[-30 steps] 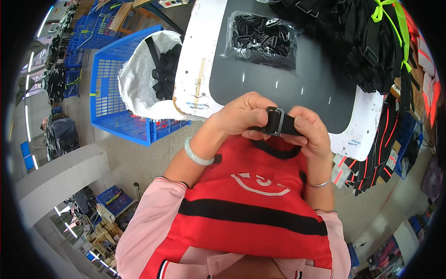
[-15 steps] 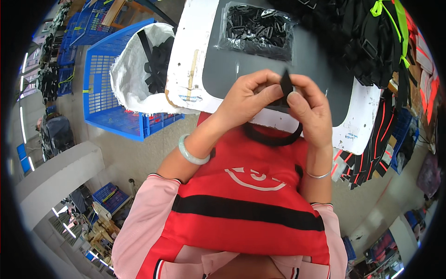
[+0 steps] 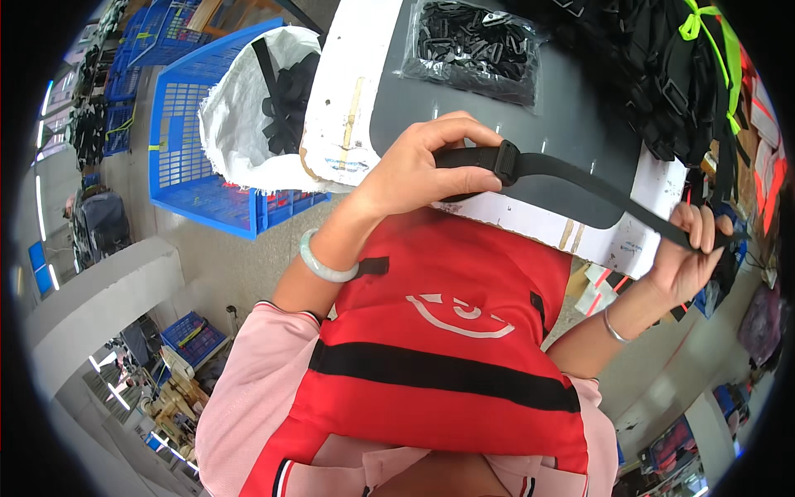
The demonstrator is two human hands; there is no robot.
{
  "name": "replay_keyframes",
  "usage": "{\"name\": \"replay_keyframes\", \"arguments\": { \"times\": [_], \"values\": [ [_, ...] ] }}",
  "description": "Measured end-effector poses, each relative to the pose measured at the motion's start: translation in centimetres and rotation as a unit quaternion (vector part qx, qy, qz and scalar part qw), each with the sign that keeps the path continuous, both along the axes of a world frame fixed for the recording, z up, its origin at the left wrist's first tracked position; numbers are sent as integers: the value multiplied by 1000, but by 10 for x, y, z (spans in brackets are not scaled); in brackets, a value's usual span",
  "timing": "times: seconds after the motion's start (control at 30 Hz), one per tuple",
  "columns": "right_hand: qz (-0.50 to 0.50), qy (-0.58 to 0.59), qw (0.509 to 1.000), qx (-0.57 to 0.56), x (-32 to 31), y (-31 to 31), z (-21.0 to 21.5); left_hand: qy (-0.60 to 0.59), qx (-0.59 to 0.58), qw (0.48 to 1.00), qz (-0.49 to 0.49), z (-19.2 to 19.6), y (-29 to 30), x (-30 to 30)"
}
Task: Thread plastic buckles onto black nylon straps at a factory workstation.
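Over the near edge of the table, my left hand [image 3: 422, 170] pinches a black plastic buckle [image 3: 506, 161] and the folded webbing behind it between thumb and fingers. From the buckle a black webbing strap [image 3: 592, 184] runs out to the right, fairly taut. My right hand [image 3: 691, 248] is closed round the strap near its pointed free end, past the table's right corner. Part of the webbing is hidden by my left hand.
A clear plastic bag of small black buckles [image 3: 476, 51] lies on the table's dark mat [image 3: 571, 132]. Black straps with buckles [image 3: 662, 91] are heaped at the far right. At left, a blue crate [image 3: 178, 178] holds a white sack [image 3: 228, 137] with black webbing.
My hands, close together before, are now far apart. The right hand has drawn the strap end out to the right, while the left stays near its place, now gripping the buckle.
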State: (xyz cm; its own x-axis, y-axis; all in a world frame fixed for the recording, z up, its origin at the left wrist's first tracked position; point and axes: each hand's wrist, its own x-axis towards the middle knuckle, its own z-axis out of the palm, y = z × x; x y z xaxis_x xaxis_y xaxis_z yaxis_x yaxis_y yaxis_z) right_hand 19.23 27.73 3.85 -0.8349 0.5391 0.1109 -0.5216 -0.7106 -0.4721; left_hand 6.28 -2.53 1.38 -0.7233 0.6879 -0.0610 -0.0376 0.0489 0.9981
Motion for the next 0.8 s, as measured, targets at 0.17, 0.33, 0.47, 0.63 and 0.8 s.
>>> {"name": "replay_keyframes", "arguments": {
  "times": [0.17, 0.33, 0.47, 0.63, 0.8],
  "values": [
    [15, -227, 943, 243, -9, -47, 6, -37, -25, 999, -20, 15, 10, 7],
    [92, -332, 789, 510, -29, -107, 4, 35, -91, 994, -49, 29, 15, 9],
    [130, -316, 736, 584, -28, -109, 4, 266, -135, 954, -43, 24, 12, 10],
    [237, -258, 749, 563, -28, -103, -6, 309, -112, 938, -114, 28, 12, 8],
    [178, -228, 847, 445, -32, -122, -16, -111, 33, 993, 14, 13, 15, 17]
  ]
}}
